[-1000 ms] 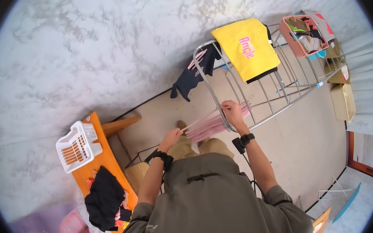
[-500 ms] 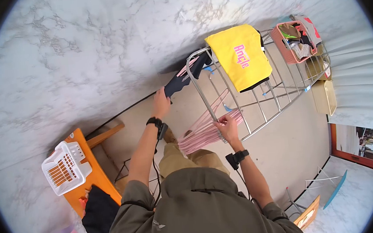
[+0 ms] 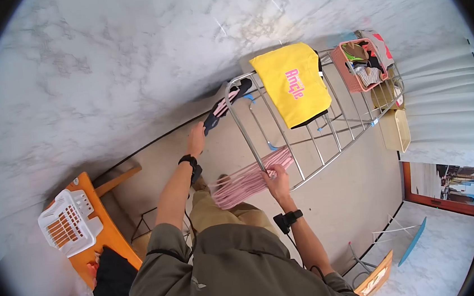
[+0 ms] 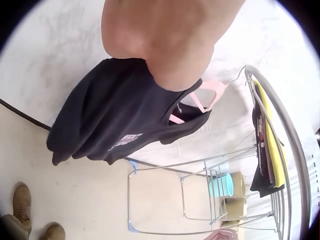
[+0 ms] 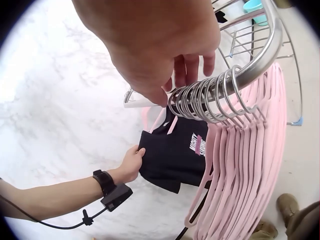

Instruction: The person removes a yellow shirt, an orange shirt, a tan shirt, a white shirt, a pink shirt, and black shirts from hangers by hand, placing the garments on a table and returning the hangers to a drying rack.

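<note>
At the near end of the metal drying rack, a dark T-shirt hangs from a pink hanger. Its chest carries a small print. My left hand pinches the shirt's edge at the sleeve side and holds it out from the rack. Thumb and curled fingers of my right hand grip the rack's end rail, right beside a row of metal hooks. From those hooks hang several pink hangers, bunched close together.
A yellow shirt lies over the rack's bars. Farther along stands a pink basket of clothes, with a beige bin below. On my left, an orange table bears a white basket and black cloth.
My left hand has gone from a pink hanger's end up to the dark shirt and now pulls its edge outward. My right hand stays at the rail by the hooks.
</note>
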A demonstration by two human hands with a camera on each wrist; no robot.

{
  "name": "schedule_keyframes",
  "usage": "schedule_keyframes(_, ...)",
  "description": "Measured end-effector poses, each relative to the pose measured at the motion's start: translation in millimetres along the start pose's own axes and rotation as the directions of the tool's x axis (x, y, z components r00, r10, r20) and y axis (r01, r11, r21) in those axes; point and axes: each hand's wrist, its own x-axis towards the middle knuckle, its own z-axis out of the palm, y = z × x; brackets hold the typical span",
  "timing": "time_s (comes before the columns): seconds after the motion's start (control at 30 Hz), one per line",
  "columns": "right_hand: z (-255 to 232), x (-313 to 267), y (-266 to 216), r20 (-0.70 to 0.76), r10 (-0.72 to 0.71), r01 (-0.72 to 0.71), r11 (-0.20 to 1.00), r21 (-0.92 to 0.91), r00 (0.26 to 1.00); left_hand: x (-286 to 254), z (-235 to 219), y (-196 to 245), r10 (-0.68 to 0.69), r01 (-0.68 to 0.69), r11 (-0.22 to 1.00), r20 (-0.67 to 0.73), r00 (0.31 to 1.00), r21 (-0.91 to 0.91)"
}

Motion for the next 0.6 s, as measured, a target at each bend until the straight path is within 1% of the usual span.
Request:
schedule_keyframes(0.03,-0.7,1.1,-4.5,-0.031,-0.068,0.068,0.998,-0.001,0.997,-8.0,-6.2,0.8,0.009,-0.009,1.0,-0.009,1.0,0.016)
schedule_keyframes(0.07,-1.4,1.9,-8.9,-0.027,-0.071,0.072,0.997,0.012,0.997,-17.7,-14.0,0.2,0.006,-0.005,1.0,-0.013,1.0,0.029)
schedule_keyframes(0.13,-3.8,4.7,-20.2,-0.067,-0.196,0.197,0.98,0.01,0.978,-38.7,-30.1,-3.8,0.071,-0.067,0.997,-0.104,0.992,0.04)
schedule_keyframes(0.17,-1.4,6.4,-18.6,-0.066,-0.212,0.214,0.977,0.023,0.975,-51.4,-38.5,-7.7,0.052,-0.047,0.996,-0.074,0.996,0.072)
schedule_keyframes(0.2,-2.0,7.6,-25.1,-0.062,-0.223,0.225,0.974,0.038,0.973,-66.3,-46.8,-10.5,0.05,-0.042,0.995,-0.086,0.995,0.088)
schedule_keyframes(0.27,-5.9,10.5,-44.0,-0.042,-0.244,0.247,0.965,0.093,0.969,-100.4,-64.2,-12.9,-0.003,0.023,0.988,-0.133,0.991,0.151)
schedule_keyframes(0.3,-2.4,14.1,-42.2,0.005,-0.282,0.28,0.955,0.1,0.959,-116.0,-74.8,-10.0,-0.01,0.036,0.985,-0.15,0.989,0.171)
schedule_keyframes(0.33,0.2,17.8,-44.2,0.018,-0.297,0.293,0.948,0.125,0.955,-133.5,-85.7,-5.7,-0.039,0.06,0.987,-0.138,0.99,0.151)
schedule_keyframes(0.37,4.7,21.3,-46.2,0.111,-0.349,0.337,0.934,0.118,0.93,-152.1,-95.6,-1.5,-0.074,0.091,0.987,-0.127,0.989,0.132)
schedule_keyframes(0.4,12.1,23.5,-49.7,0.206,-0.399,0.382,0.916,0.12,0.893,-171.7,-104.1,0.1,-0.095,0.119,0.98,-0.147,0.984,0.159)
schedule_keyframes(0.43,22.7,26.3,-55.4,0.225,-0.42,0.393,0.906,0.158,0.879,-189.5,-112.5,1.5,-0.031,0.067,0.985,-0.216,0.976,0.161)
schedule_keyframes(0.47,34.0,29.2,-62.5,0.225,-0.494,0.461,0.868,0.184,0.84,-205.7,-120.3,2.8,0.033,0.016,0.985,-0.285,0.958,0.169)
schedule_keyframes(0.5,45.6,31.1,-69.8,0.227,-0.563,0.524,0.825,0.211,0.795,-221.2,-133.5,13.2,-0.031,0.078,0.983,-0.27,0.962,0.165)
schedule_keyframes(0.53,57.3,30.7,-77.0,0.229,-0.628,0.582,0.777,0.239,0.744,-237.2,-147.8,25.5,-0.062,0.121,0.975,-0.296,0.953,0.187)
schedule_keyframes(0.57,75.1,31.7,-80.4,0.219,-0.679,0.633,0.733,0.25,0.701,-251.6,-161.2,38.0,-0.128,0.188,0.961,-0.275,0.953,0.203)
schedule_keyframes(0.6,85.8,28.7,-87.8,0.238,-0.699,0.64,0.714,0.284,0.674,-266.5,-172.8,50.7,-0.193,0.251,0.944,-0.255,0.947,0.215)
